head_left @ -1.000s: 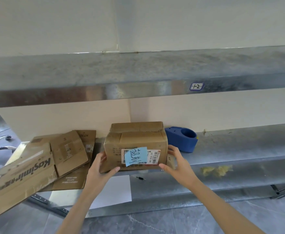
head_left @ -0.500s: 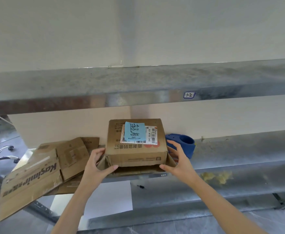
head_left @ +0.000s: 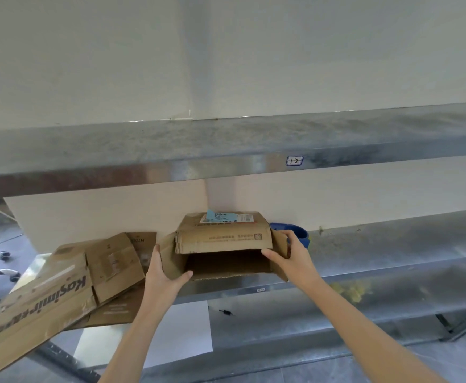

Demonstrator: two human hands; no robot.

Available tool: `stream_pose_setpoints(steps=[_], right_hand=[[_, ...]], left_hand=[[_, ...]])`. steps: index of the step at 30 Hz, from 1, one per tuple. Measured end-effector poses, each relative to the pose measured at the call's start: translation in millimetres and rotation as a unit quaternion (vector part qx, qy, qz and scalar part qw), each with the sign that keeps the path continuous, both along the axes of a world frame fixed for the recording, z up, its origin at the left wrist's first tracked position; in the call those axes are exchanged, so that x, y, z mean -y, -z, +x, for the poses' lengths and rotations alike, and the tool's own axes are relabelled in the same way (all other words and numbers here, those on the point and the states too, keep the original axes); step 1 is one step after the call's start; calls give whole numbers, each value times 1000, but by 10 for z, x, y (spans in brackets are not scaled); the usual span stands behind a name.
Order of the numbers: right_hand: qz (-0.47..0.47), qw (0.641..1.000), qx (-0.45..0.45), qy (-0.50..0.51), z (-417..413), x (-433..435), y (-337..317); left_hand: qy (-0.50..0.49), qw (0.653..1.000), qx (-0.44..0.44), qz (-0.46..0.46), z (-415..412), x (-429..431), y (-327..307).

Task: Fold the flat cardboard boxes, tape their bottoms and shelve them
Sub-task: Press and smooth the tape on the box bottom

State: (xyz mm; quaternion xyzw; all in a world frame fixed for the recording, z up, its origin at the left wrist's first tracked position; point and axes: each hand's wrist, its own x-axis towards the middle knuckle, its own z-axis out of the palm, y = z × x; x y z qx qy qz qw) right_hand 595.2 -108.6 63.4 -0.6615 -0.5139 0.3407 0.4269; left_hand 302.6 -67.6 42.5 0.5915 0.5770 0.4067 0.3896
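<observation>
Cardboard, brown and creased, is making up the box [head_left: 223, 239] that both hands are holding at the front edge of the middle metal shelf [head_left: 392, 244] — its open end is facing the camera, with the side flaps splaying outward. The left hand [head_left: 162, 275] is gripping the left flap, its fingers [head_left: 156, 258] curling behind it and the thumb pressing across the front near the lower corner. The right hand [head_left: 292, 258] is gripping the right flap in the same way, thumb lying at the inside edge of the opening and fingers wrapping round the outside. Whether the box is resting on the shelf or hanging just above it cannot be told. A blue note [head_left: 215, 215] is showing on the box's top face. Just behind the right hand a blue tape dispenser [head_left: 299, 233] is sitting on the shelf. To the left, flat cardboard boxes [head_left: 60, 288] are lying in an overlapping pile, jutting over the shelf's front edge — the nearest is showing large dark lettering. Above, an upper shelf [head_left: 226, 142] is carrying a small label [head_left: 294, 160] on its front lip. Lower down, a white sheet [head_left: 182, 333] is lying near a small black item [head_left: 226, 312].
</observation>
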Motion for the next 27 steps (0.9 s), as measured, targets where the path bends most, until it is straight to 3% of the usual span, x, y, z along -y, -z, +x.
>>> stream_pose_setpoints(steps=[11, 18, 23, 27], right_hand=[[-31, 990, -17, 136, -135, 11, -194], [-10, 994, 44, 100, -174, 49, -232], [7, 998, -52, 39, -140, 78, -211], [12, 998, -68, -1, -77, 109, -201]], left_hand=[[101, 995, -21, -12, 54, 185, -9], [114, 993, -15, -2, 102, 182, -6], [94, 995, 8, 15, 168, 129, -89], [57, 998, 9, 38, 243, 86, -161]])
